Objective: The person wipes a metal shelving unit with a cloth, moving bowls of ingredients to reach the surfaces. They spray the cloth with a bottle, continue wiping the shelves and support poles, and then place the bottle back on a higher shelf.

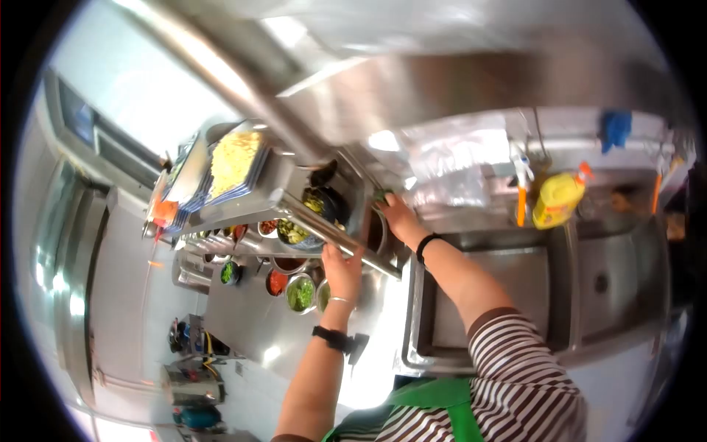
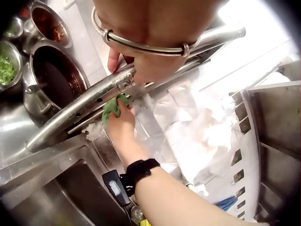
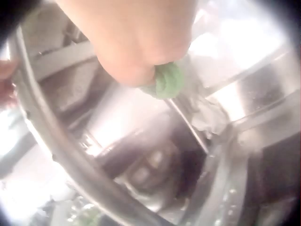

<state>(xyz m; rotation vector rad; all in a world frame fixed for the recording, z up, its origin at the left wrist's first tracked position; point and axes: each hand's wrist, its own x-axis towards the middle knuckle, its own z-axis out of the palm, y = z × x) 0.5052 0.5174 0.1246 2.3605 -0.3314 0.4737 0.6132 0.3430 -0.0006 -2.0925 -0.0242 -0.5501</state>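
My left hand grips a metal shelf post, a shiny tube with small holes along it. In the left wrist view its fingers lie on both sides of the tube. My right hand reaches behind the post, toward the wall side. It holds a bunched green cloth, which also shows under the fingers in the right wrist view as a green cloth fold. Part of the cloth is hidden by the hand.
A steel sink lies at the right, with a yellow bottle behind it. Plastic bags hang by the wall. Left of the post stand a bowl of chopped greens and other containers. Noodle-like yellow food sits on the shelf.
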